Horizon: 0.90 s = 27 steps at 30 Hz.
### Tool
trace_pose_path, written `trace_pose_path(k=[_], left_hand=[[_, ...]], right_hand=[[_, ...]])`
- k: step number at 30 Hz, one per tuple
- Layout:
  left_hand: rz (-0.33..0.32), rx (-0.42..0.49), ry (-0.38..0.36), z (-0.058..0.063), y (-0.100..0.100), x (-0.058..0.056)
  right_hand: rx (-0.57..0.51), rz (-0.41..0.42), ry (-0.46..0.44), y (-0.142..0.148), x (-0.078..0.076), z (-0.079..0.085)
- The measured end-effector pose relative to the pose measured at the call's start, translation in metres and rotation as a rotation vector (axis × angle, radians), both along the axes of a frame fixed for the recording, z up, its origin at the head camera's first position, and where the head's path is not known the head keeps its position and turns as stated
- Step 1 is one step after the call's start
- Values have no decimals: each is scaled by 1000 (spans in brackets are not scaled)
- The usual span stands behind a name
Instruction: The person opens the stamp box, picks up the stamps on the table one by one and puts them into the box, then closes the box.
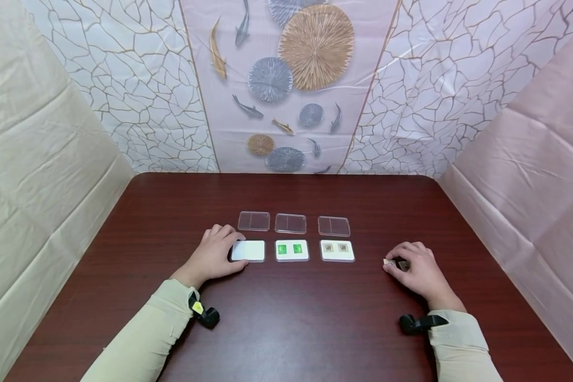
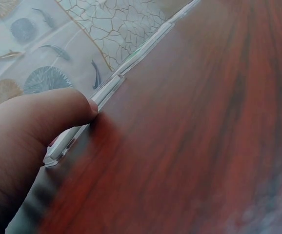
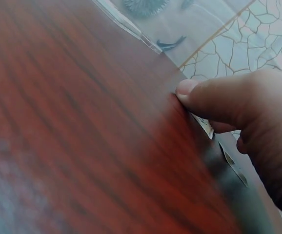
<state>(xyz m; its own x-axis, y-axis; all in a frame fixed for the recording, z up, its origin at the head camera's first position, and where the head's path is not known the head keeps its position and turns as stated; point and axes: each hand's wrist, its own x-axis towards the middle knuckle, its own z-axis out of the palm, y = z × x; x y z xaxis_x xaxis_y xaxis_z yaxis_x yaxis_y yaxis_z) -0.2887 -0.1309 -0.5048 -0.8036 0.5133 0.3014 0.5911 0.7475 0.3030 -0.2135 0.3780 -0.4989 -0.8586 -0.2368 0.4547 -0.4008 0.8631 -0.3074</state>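
My left hand [image 1: 213,253] grips the near and far edges of a shallow clear case [image 1: 250,251] with a plain white insert, flat on the table. In the left wrist view, the thumb presses that case's near edge [image 2: 63,146]. Off to the right, my right hand [image 1: 417,268] pinches a small pale stamp-like piece [image 1: 388,261] at the table surface. Another dark stamp-like piece [image 1: 403,266] lies beneath the palm, partly hidden. The right wrist view shows the pale piece [image 3: 205,127] behind the thumb and the darker one [image 3: 232,165] nearer the wrist.
Beside the held case lie a case with two green stamp-like squares [image 1: 289,251] and one with two brownish squares [image 1: 337,251]. Three clear lids [image 1: 254,220] [image 1: 290,223] [image 1: 333,226] form a row behind. Fabric curtains [image 1: 286,79] enclose the dark wooden table [image 1: 296,318].
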Motion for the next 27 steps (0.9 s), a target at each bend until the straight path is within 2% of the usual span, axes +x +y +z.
trace_pose_path(k=[5, 13, 23, 27], left_hand=[[0, 3, -7, -3, -4, 1], [6, 18, -9, -3, -8, 2], [2, 21, -28, -1, -9, 2], [6, 25, -34, 1, -9, 3]], right_hand=[[-4, -4, 19, 0, -1, -2], [-27, -70, 52, -4, -6, -5], [-219, -118, 135, -33, -19, -6], [-281, -106, 170, -52, -27, -4]])
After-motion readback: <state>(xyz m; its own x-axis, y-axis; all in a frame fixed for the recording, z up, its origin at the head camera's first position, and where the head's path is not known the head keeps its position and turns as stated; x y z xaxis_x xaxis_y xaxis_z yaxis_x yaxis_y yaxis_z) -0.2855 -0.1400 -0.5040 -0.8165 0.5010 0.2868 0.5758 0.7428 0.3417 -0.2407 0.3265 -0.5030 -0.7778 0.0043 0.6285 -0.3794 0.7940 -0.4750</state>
